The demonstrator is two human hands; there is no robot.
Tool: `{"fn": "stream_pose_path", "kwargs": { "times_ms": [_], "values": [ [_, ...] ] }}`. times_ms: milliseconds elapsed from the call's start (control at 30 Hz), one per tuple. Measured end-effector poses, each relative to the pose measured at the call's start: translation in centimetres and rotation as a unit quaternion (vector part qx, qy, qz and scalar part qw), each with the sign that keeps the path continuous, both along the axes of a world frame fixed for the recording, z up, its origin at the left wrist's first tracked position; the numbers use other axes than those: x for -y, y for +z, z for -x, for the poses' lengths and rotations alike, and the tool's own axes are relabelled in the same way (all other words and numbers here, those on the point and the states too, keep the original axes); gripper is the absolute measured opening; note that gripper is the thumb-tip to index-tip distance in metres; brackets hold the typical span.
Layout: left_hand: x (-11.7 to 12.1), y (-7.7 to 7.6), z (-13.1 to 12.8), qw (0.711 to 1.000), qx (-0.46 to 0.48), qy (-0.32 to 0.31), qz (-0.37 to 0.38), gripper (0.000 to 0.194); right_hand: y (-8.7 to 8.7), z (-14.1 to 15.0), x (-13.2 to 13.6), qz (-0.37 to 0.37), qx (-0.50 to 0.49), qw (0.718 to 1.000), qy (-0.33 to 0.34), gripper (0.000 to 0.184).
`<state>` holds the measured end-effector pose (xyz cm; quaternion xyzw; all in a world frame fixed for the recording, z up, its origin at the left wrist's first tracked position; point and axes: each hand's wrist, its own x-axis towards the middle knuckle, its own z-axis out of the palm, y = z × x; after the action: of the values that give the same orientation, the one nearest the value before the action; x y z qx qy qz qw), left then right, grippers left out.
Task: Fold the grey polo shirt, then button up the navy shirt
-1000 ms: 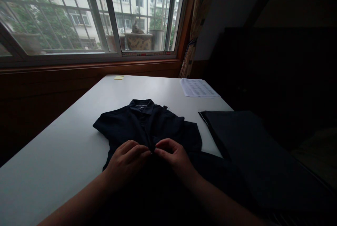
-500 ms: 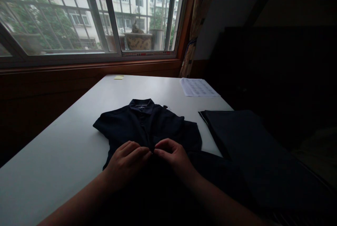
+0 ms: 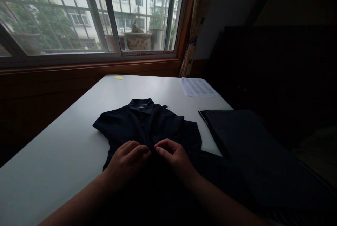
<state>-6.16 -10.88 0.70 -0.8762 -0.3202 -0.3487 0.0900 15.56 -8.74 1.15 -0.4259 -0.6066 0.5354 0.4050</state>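
Observation:
A dark navy collared shirt (image 3: 123, 122) lies face up on the white table (image 3: 65, 141), its collar towards the window. My left hand (image 3: 129, 157) is closed in a pinch on the shirt's front, just left of its middle line. Opposite it, my right hand (image 3: 173, 154) pinches the cloth with thumb and forefinger, a small gap away from the left fingertips. Whether a button sits between the fingers is too dark to make out. The lower part of the shirt is lost in shadow between my forearms.
Right of the shirt lies a dark folded cloth or flat case (image 3: 237, 131). Printed sheets (image 3: 198, 87) rest at the far right corner, a yellow sticky note (image 3: 118, 77) at the far left. A small dark tag (image 3: 165, 107) is by the shirt's shoulder. Beyond is a barred window (image 3: 142, 15).
Both hands stay almost in place at the shirt front. Their fingertips have shifted only slightly; the shirt lies as before.

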Motion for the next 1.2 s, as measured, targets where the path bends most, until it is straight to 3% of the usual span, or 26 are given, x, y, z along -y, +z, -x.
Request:
{"fn": "stream_pose_path", "kwargs": {
  "times_ms": [233,367,500,633,800,1000,1200],
  "values": [
    [0.1,0.3,-0.1,0.999,-0.027,-0.012,0.021,0.010,0.2,0.0,0.2,-0.003,0.004,1.000,-0.003,0.015],
    [0.1,0.3,0.1,0.999,-0.033,-0.007,0.032,0.011,0.7,-0.3,0.6,-0.114,0.068,0.991,0.016,0.015],
    [0.2,0.3,0.1,0.999,-0.032,-0.006,0.031,0.011,0.9,-0.7,0.7,-0.276,0.138,0.951,0.038,0.016],
    [0.1,0.2,0.2,0.999,-0.031,-0.025,0.038,0.011,1.0,-0.7,0.7,-0.373,0.152,0.913,0.067,0.022],
    [0.2,0.0,0.1,0.994,0.040,-0.040,0.089,0.014,1.1,-1.1,1.2,-0.418,0.181,0.886,0.091,0.030],
    [0.5,0.1,0.3,0.978,0.141,-0.050,0.146,0.018,1.3,-1.9,2.2,-0.528,0.219,0.813,0.112,0.031],
    [0.5,0.1,0.3,0.976,0.168,-0.061,0.124,0.019,0.9,-1.7,2.4,-0.496,0.241,0.815,0.177,0.031]
  ]
}}
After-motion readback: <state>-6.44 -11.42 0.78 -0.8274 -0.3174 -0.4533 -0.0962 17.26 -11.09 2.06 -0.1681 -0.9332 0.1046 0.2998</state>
